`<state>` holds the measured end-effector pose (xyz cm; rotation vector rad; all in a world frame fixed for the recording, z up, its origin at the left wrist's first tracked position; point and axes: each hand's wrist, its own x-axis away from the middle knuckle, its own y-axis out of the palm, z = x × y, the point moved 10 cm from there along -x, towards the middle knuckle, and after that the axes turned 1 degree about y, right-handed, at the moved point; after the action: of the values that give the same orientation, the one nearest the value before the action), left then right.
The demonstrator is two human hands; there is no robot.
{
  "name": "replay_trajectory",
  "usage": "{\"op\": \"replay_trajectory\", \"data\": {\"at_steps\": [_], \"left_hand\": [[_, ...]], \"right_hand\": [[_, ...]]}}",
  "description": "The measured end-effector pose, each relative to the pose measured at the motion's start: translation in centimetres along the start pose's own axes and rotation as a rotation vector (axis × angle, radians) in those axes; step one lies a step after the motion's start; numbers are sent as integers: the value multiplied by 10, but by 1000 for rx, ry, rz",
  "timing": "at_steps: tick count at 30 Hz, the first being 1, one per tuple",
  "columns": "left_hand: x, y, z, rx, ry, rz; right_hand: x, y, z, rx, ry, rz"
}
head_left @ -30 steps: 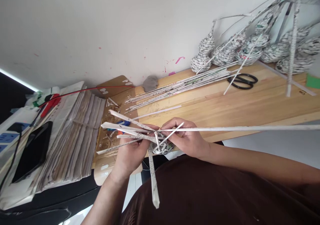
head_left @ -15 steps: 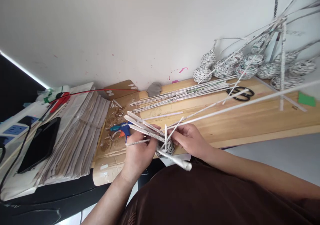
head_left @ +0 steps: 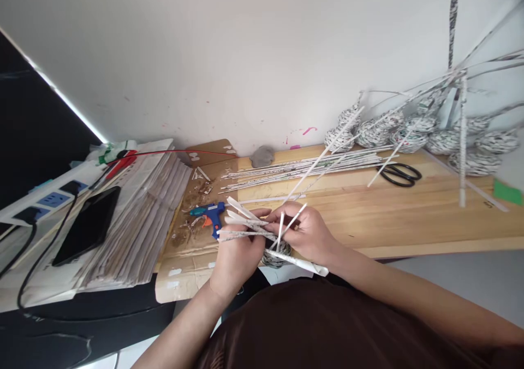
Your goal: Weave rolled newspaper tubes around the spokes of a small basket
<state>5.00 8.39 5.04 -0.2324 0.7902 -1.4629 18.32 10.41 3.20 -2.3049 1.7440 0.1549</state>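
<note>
Pale wooden desk spreads beyond the left hand, which grips splayed paper strips, and the right hand, which appears to pinch near their roots. Between the hands is the paper piece, seemingly woven below, those strips unwoven.

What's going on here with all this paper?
Someone's left hand holds a small woven piece with paper tubes sticking out of it; the right hand has its fingers among the tubes, their exact grip partly hidden. Behind, on the wooden table, are a bundle of similar tubes and several gourd-shaped woven pieces. A blue glue gun lies beside the left hand.
</note>
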Motion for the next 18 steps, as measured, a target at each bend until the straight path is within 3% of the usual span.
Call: {"op": "replay_trajectory", "data": {"at_steps": [4,7,14,18], "left_hand": [[-1,3,-4,3,-60,-36],[0,4,-11,42,-112,-17],[5,2,-15,46,-105,36],[7,3,-9,81,-88,-2]], "right_hand": [[9,-6,0,171,-89,63],[16,-9,10,86,-112,117],[14,-8,45,-437,170,212],[14,-3,52,-567,313,208]]}}
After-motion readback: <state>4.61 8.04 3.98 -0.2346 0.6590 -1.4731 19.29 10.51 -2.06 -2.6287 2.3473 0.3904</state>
